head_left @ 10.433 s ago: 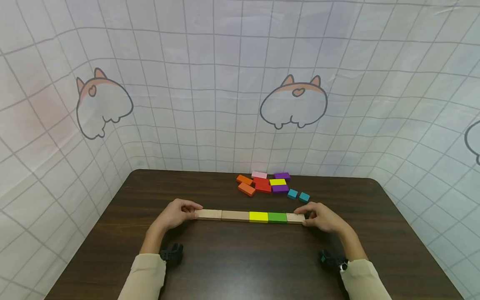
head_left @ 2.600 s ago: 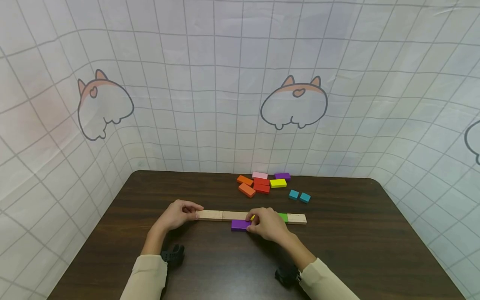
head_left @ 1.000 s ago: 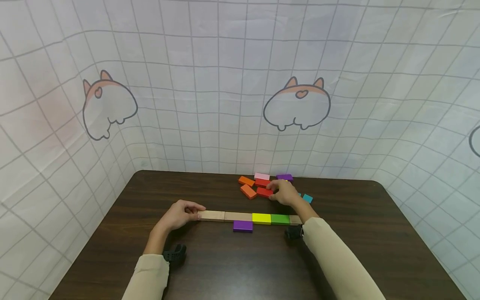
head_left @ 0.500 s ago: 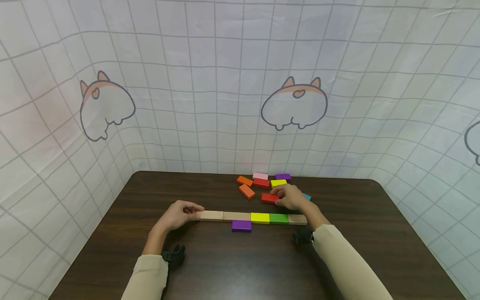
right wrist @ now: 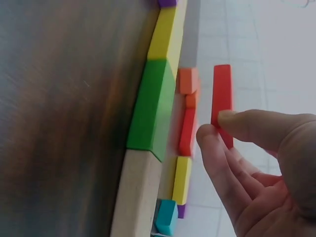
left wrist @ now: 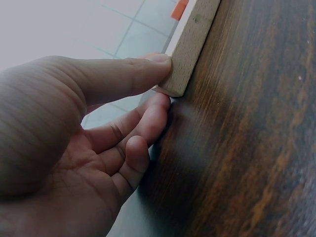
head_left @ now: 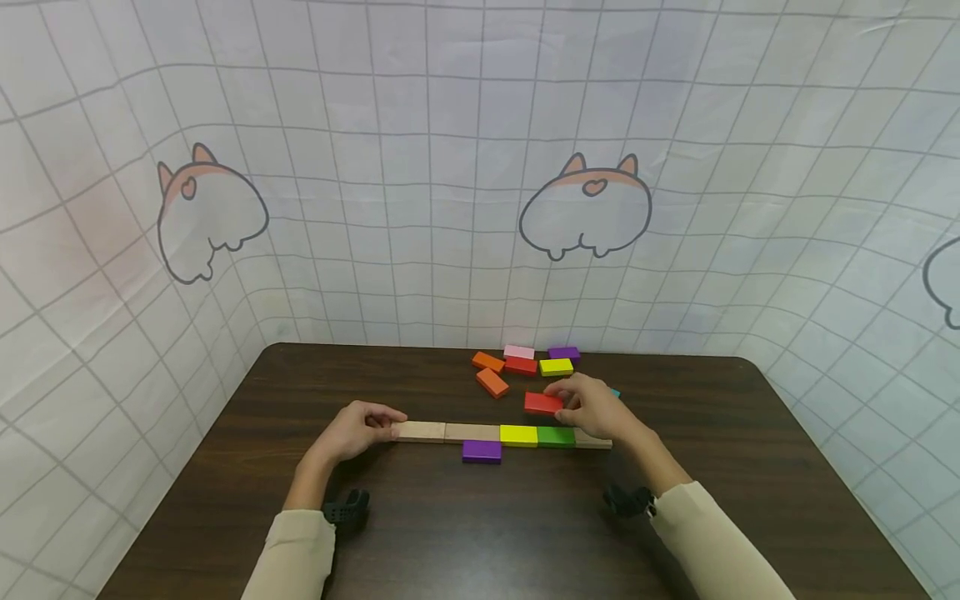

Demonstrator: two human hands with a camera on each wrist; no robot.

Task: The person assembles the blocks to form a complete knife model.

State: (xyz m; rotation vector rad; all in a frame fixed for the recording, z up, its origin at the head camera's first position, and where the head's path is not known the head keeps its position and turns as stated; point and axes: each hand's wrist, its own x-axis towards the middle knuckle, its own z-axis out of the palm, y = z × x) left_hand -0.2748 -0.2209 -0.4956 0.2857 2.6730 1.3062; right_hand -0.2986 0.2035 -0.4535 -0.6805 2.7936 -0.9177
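Right between the thumb and fingers of my right hand [head_left: 596,410] is a flat red rectangular block [right wrist: 222,94], pinched by one end, with most of it poking out to the left past my fingertips. From the right wrist you can see it's up off the table, apart from everything else.

My left hand [head_left: 352,429] has a narrow pinch on the outer end of a pale bare-wood block [head_left: 420,431], thumb pressed on its side.

That one starts a straight row: next a slightly darker wooden block [head_left: 472,432], a bright yellow block [head_left: 518,435], a green block [head_left: 556,437], then a short wooden block [head_left: 592,442] partly behind my right hand. The red piece is near the green one, on its far side.

Just my side of the row sits a purple rectangular block [head_left: 482,452]; can't tell if it touches.

Further back on the dark brown table [head_left: 450,533]: two orange blocks [head_left: 492,383], a second red block [head_left: 521,365], pink block [head_left: 519,352], second yellow block [head_left: 556,367] and second purple block [head_left: 564,353].
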